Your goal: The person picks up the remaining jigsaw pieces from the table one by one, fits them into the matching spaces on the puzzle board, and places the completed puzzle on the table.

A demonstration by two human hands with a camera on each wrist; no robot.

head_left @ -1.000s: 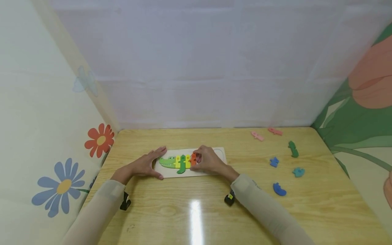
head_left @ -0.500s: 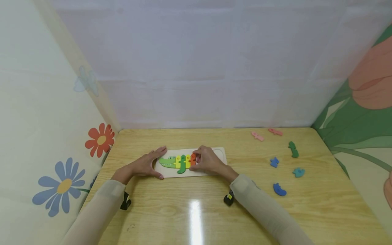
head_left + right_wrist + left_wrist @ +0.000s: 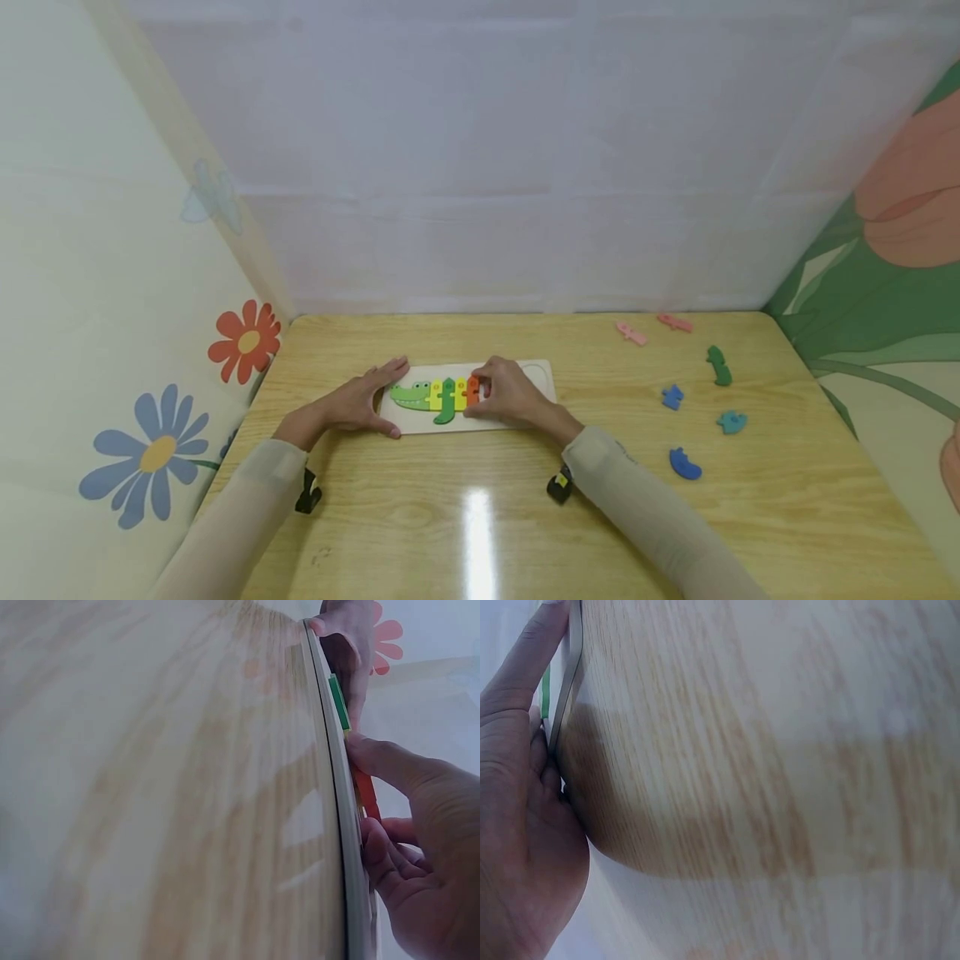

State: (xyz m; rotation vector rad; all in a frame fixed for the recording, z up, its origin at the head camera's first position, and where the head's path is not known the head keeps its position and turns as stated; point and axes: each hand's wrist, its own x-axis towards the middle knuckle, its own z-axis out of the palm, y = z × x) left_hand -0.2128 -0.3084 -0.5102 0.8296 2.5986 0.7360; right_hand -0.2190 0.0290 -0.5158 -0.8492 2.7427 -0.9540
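Note:
A pale wooden puzzle board lies on the table, with a green crocodile head piece, yellow pieces and a green leg piece set in a row on it. My left hand rests at the board's left end, thumb and fingers spread straight toward its near and far corners. With thumb and fingertips, my right hand pinches an orange-red puzzle piece at the right end of that row. In the right wrist view the orange piece shows tilted-edge-on between thumb and fingers, close over the board.
Loose pieces lie at the right of the wooden table: two pink ones, a dark green one, a small blue one, a teal one and a curved blue one. A white curtain stands behind.
The right fingers have shifted very slightly at the orange piece, which sits evenly in line with the row. The left hand stays put.

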